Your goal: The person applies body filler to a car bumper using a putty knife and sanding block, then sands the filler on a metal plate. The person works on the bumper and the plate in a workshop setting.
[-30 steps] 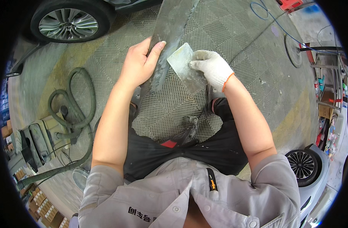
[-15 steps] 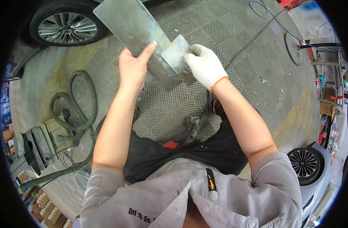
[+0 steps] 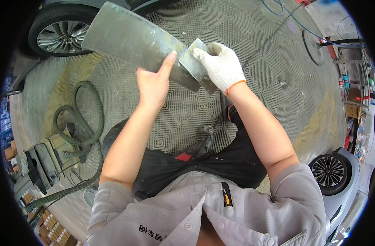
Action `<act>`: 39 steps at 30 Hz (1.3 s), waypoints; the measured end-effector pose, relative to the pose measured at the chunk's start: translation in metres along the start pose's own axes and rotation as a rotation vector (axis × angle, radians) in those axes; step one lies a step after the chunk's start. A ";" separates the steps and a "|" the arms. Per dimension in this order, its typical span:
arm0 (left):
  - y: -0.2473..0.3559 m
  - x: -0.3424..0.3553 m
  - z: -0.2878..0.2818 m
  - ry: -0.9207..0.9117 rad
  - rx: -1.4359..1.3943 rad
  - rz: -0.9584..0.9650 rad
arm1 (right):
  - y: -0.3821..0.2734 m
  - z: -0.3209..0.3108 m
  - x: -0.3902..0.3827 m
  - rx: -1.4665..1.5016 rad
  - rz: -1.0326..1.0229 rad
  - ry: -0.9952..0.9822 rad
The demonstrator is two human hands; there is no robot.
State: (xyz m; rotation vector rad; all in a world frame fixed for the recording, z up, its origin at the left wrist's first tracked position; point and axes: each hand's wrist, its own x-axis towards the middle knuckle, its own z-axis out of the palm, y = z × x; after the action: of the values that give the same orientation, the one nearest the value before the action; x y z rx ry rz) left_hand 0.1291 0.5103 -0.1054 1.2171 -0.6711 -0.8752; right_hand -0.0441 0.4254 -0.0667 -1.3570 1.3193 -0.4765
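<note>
My bare left hand (image 3: 154, 82) grips a long, grey-green rectangular flat blade (image 3: 126, 37), its thumb lying on the face and its other fingers behind. The blade is held tilted toward the upper left and has pale smears on it. My right hand (image 3: 220, 67), in a white knit glove with an orange cuff, holds a smaller scraper plate (image 3: 189, 65), thumb on its face. The small plate overlaps the long blade's right end; whether they touch, I cannot tell.
A car wheel (image 3: 60, 35) stands at the upper left. A corrugated hose (image 3: 97, 123) runs from a machine (image 3: 48, 160) at left on the tiled floor (image 3: 277, 106). A blue air hose (image 3: 302, 26), a metal frame (image 3: 345, 61) and another wheel (image 3: 329, 174) are at right.
The long blade has swung from nearly upright to tilted leftward, its face turned up, and has risen slightly. My right hand and small plate have moved up slightly along with it.
</note>
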 end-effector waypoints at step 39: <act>0.019 0.004 -0.005 -0.147 0.339 0.182 | -0.001 -0.001 -0.002 -0.074 -0.253 0.047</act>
State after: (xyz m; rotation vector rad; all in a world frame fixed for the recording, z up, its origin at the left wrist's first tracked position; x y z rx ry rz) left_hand 0.1391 0.5114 -0.0882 1.3742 -1.0650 -0.7208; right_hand -0.0447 0.4263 -0.0652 -1.5921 1.2178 -0.6394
